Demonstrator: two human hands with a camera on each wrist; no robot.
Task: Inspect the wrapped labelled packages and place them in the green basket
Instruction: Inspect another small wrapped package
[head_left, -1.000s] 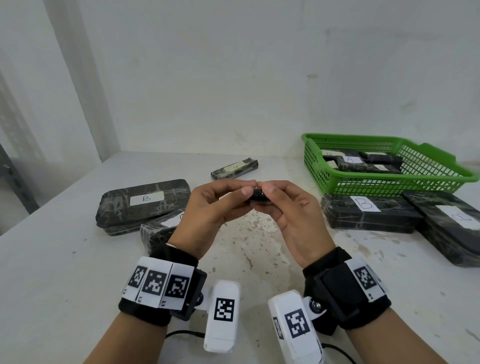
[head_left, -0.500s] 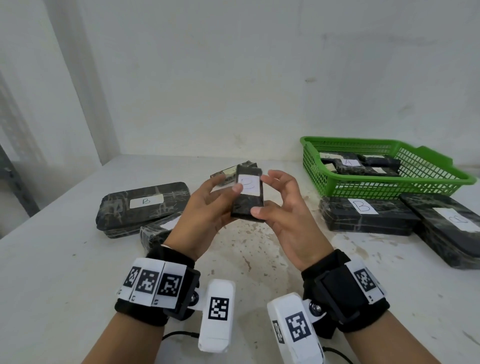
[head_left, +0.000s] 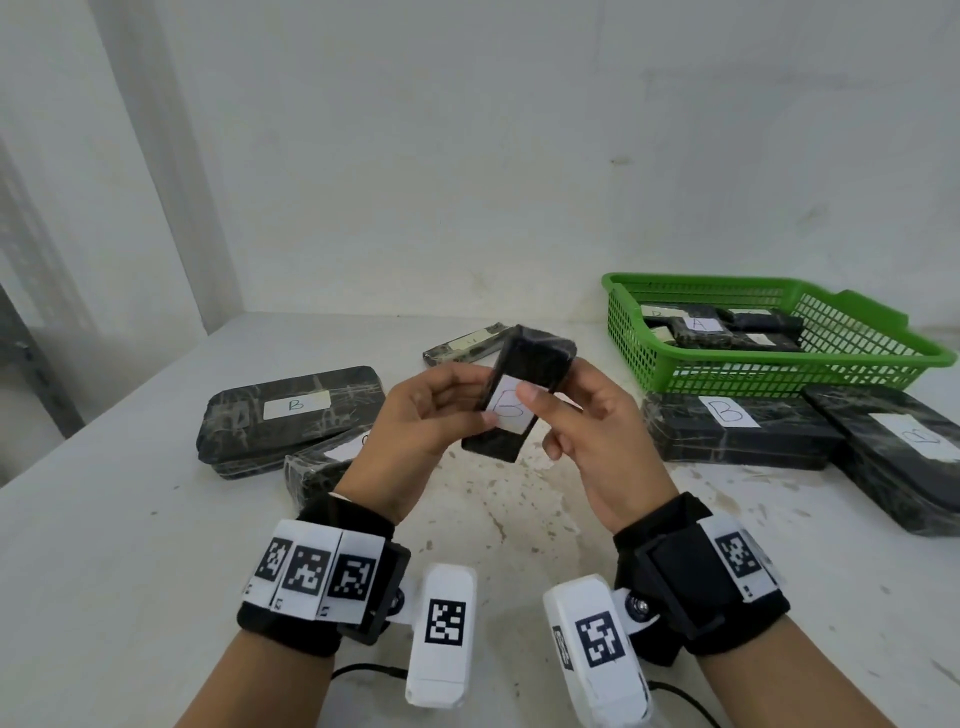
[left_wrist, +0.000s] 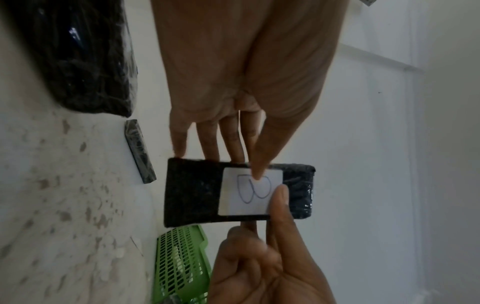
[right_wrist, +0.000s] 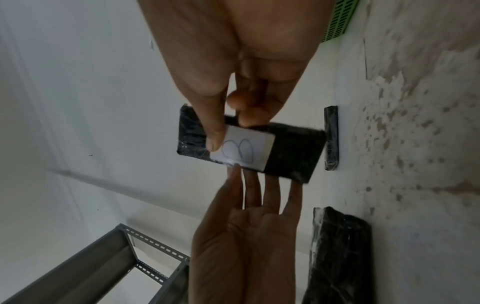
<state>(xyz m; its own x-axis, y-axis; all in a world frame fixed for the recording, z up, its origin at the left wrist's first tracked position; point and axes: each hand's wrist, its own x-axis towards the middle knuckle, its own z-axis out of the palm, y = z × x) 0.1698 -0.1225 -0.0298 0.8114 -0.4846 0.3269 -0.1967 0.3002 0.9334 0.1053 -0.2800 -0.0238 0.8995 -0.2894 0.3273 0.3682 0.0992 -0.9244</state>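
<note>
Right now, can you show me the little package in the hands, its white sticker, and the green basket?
small package (head_left: 540, 358), head view, dark upper end.
white sticker (left_wrist: 249, 202), left wrist view, its bare middle.
green basket (head_left: 779, 371), head view, front mesh wall.

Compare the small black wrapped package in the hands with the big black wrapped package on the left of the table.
The small black wrapped package is held up off the table, tilted, by both hands; the big black wrapped package lies flat on the table. The held one is much smaller. Both have white labels marked B.
</note>
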